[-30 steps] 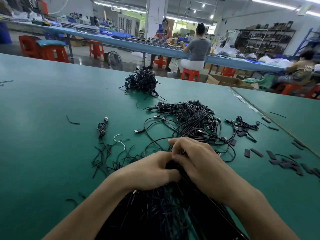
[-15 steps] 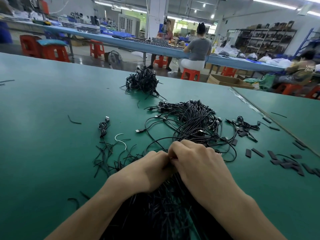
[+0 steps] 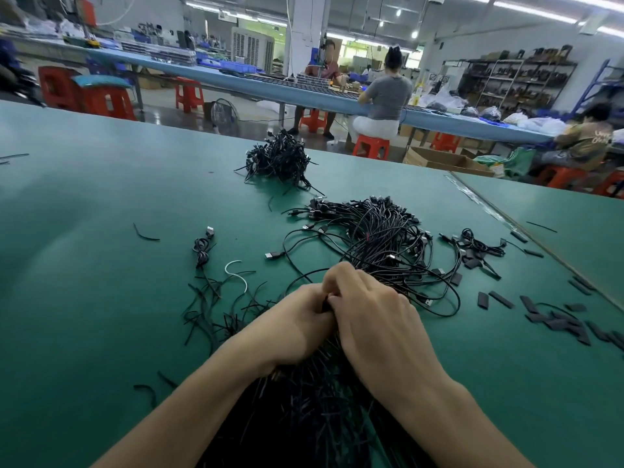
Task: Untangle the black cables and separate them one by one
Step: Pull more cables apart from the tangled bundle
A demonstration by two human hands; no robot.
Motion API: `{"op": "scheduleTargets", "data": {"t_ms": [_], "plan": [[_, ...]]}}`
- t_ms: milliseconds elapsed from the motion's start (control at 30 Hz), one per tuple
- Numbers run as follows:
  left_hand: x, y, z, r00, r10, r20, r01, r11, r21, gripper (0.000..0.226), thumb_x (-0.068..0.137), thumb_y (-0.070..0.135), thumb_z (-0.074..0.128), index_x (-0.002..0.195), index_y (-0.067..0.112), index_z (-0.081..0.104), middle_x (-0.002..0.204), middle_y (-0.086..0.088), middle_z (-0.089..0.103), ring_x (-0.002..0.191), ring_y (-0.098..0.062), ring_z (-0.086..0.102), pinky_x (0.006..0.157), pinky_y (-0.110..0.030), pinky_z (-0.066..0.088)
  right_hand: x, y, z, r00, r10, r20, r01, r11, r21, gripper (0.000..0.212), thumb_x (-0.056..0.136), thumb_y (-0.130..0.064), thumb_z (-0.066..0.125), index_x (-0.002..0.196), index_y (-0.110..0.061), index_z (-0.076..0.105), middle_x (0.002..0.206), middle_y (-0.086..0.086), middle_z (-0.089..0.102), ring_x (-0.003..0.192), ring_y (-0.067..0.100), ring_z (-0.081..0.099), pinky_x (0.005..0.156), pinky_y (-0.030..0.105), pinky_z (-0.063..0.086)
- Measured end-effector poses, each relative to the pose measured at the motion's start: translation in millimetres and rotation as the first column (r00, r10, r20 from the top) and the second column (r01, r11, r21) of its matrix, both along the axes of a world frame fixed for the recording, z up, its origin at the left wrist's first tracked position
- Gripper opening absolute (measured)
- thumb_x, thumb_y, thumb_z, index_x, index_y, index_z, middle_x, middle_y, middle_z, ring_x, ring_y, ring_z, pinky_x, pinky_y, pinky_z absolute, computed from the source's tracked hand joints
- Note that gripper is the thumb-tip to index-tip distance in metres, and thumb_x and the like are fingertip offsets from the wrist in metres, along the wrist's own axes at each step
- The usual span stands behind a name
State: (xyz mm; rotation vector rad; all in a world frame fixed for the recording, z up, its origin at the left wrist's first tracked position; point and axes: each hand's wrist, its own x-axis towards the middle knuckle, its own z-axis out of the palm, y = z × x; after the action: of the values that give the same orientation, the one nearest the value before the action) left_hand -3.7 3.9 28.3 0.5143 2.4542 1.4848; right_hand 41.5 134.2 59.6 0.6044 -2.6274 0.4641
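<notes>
Progress check, left to right. One small coiled cable lies apart at left. Near it are cut black ties and a single white tie. A tight heap sits at the far edge and looks unsorted. The left hand has its fingers curled, tips pinching a dark strand at the top of the bundle, which runs from the hands back toward the body. The right hand meets it knuckle to knuckle, fingers curled onto the same spot; which strand, cannot tell. Just beyond the right hand is a loose pile of cables with plugs fanned out, probably those already freed. Judgement: partway, the bundle in hand is large and much is left. Flat black tabs litter the right. Surface: green table, matte, with a seam at right. Room: red stools at left, a long blue bench with a seated worker, and shelving at right.
</notes>
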Motion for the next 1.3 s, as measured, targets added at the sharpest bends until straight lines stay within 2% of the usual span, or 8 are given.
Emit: {"op": "scheduleTargets", "data": {"t_ms": [167, 300, 467, 633, 767, 900, 1033, 1300], "plan": [[9, 2, 16, 0.926, -0.118, 0.358, -0.058, 0.894, 0.445, 0.013, 0.074, 0.014, 0.053, 0.087, 0.014, 0.055, 0.068, 0.002, 0.042, 0.049, -0.006, 0.037, 0.042, -0.019, 0.028, -5, 7, -6, 0.993, -0.064, -0.101, 0.037, 0.967, -0.251, 0.027, 0.094, -0.008, 0.058, 0.089, -0.027, 0.040, 0.079, -0.006, 0.056, 0.064, 0.023, 0.055, 0.058, 0.046, 0.048], [10, 8, 24, 0.900, -0.138, 0.413, -0.172, 0.758, 0.629, 0.023, 0.103, 0.026, 0.046, 0.083, 0.017, 0.055, 0.065, 0.004, 0.047, 0.052, -0.007, 0.043, 0.044, -0.019, 0.031, -3, 4, -9, 0.977, -0.161, -0.142, 0.062, 0.844, -0.533, 0.036, 0.093, -0.006, 0.062, 0.082, -0.031, 0.038, 0.072, -0.010, 0.057, 0.066, 0.008, 0.057, 0.055, 0.020, 0.043], [9, 8, 17, 0.992, 0.113, 0.058, -0.126, 0.813, 0.569, 0.007, 0.099, 0.020, 0.057, 0.101, 0.016, 0.062, 0.091, -0.011, 0.063, 0.084, -0.014, 0.059, 0.082, -0.032, 0.052, -5, -4, -8, 0.991, -0.039, 0.126, 0.129, 0.460, -0.878, 0.030, 0.092, -0.008, 0.064, 0.080, -0.026, 0.044, 0.074, -0.003, 0.061, 0.060, 0.009, 0.051, 0.057, 0.025, 0.045], [2, -7, 16, 0.870, 0.173, -0.461, -0.051, 0.963, 0.265, 0.015, 0.097, 0.025, 0.063, 0.107, 0.035, 0.070, 0.076, 0.007, 0.045, 0.067, -0.001, 0.041, 0.062, -0.015, 0.034, -8, 4, -5, 0.938, 0.190, 0.289, 0.255, 0.187, -0.949, 0.027, 0.094, -0.004, 0.062, 0.080, -0.017, 0.043, 0.058, -0.006, 0.047, 0.052, 0.011, 0.041, 0.054, 0.027, 0.037], [3, -5, 13, 0.897, 0.160, -0.412, -0.047, 0.961, 0.271, 0.017, 0.096, 0.026, 0.059, 0.103, 0.036, 0.070, 0.069, 0.004, 0.060, 0.055, -0.007, 0.048, 0.053, -0.023, 0.043, -11, 7, -10, 0.937, 0.209, 0.281, 0.249, 0.169, -0.954, 0.025, 0.093, -0.001, 0.062, 0.083, -0.015, 0.044, 0.056, -0.010, 0.051, 0.052, 0.006, 0.043, 0.056, 0.029, 0.038], [4, -2, 15, 0.931, 0.198, -0.306, -0.093, 0.940, 0.327, 0.034, 0.088, 0.045, 0.041, 0.092, 0.032, 0.072, 0.084, -0.006, 0.072, 0.082, -0.029, 0.066, 0.074, -0.050, 0.055, -10, 9, -16, 0.934, 0.254, 0.251, 0.211, 0.172, -0.962, 0.027, 0.094, 0.002, 0.059, 0.080, -0.015, 0.044, 0.065, 0.001, 0.057, 0.055, 0.013, 0.044, 0.051, 0.025, 0.040], [3, -3, 12, 0.908, 0.192, -0.371, -0.078, 0.950, 0.301, 0.018, 0.084, 0.051, 0.062, 0.088, 0.033, 0.066, 0.081, 0.007, 0.070, 0.072, -0.011, 0.065, 0.064, -0.026, 0.052, -11, 11, -19, 0.949, 0.179, 0.261, 0.191, 0.335, -0.923, 0.033, 0.093, -0.001, 0.063, 0.076, -0.023, 0.045, 0.071, 0.002, 0.059, 0.063, 0.019, 0.041, 0.057, 0.032, 0.040], [-3, -13, 9, 0.924, 0.212, -0.317, -0.122, 0.952, 0.282, 0.053, 0.074, 0.037, 0.086, 0.112, 0.044, 0.050, 0.093, 0.019, 0.068, 0.064, 0.000, 0.049, 0.059, -0.016, 0.043, -8, 17, -18, 0.935, 0.240, 0.260, 0.186, 0.294, -0.938, 0.031, 0.092, 0.000, 0.063, 0.077, -0.021, 0.045, 0.071, -0.002, 0.062, 0.059, 0.016, 0.041, 0.050, 0.022, 0.039]]}}
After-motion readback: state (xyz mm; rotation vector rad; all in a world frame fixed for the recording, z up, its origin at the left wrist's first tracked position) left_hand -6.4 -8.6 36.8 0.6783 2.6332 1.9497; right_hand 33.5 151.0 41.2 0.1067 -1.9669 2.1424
